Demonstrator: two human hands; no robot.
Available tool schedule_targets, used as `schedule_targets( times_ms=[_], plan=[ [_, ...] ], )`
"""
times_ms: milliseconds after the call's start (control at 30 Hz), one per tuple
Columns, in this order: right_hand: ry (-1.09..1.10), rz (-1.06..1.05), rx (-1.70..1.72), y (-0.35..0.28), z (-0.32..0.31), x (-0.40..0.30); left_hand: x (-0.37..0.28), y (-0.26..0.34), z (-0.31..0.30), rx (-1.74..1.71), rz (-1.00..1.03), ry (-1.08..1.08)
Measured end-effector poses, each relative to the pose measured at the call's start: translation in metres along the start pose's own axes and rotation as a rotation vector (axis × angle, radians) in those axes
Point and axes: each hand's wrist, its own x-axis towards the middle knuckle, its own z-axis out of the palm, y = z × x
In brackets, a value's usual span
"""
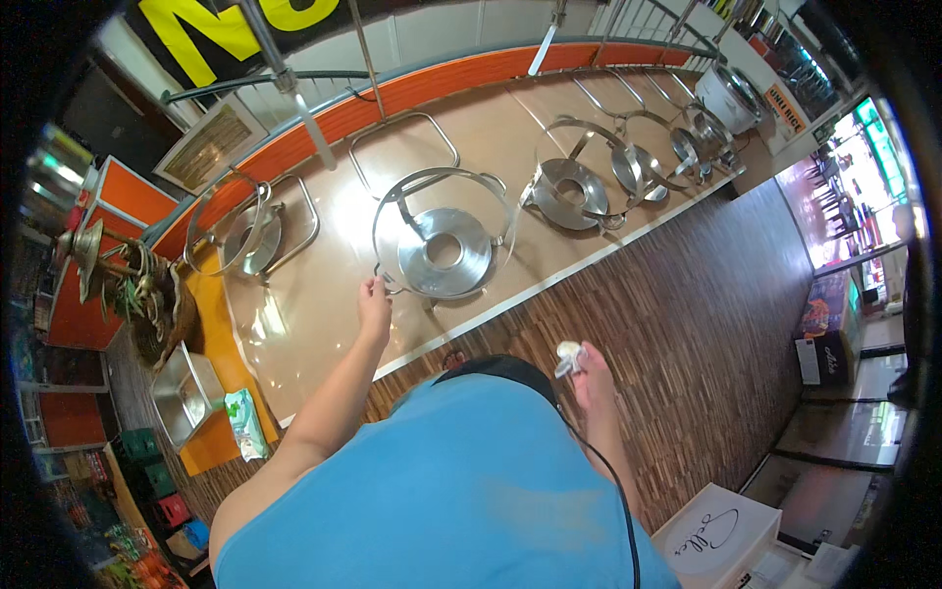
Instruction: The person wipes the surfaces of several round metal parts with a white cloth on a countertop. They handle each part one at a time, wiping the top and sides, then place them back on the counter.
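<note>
A round metal chafing-dish stand (pixel 471 271) stands on the counter before me, with a ring rim above a base plate that has a hole in its middle. My left hand (pixel 374 309) pinches the stand's small side handle at the near left. In my right hand (pixel 592 379) is a crumpled white wipe (pixel 569 357), held over the floor to the right of the counter's edge. Behind the stand, a bent metal tube frame (pixel 405 118) rests on the counter. Another round stand (pixel 252 239) is to the left, and several more, such as one stand (pixel 567 195), line the right side.
The long counter (pixel 324 353) has a plastic-covered top and an orange back ledge (pixel 434 82). At its left end are a woven basket (pixel 158 324), a steel food pan (pixel 188 397) and a green wipes pack (pixel 246 423). A white rice cooker (pixel 725 99) sits far right. Boxes (pixel 828 331) stand across the wood-patterned floor.
</note>
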Motion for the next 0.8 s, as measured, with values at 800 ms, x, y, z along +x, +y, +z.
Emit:
schedule_targets(
  times_ms=[800],
  plan=[
    [-0.511, 0.033, -0.312, -0.044, 0.285, 0.285, -0.023, 0.068, 0.046, 0.084, -0.199, 0.261]
  ],
)
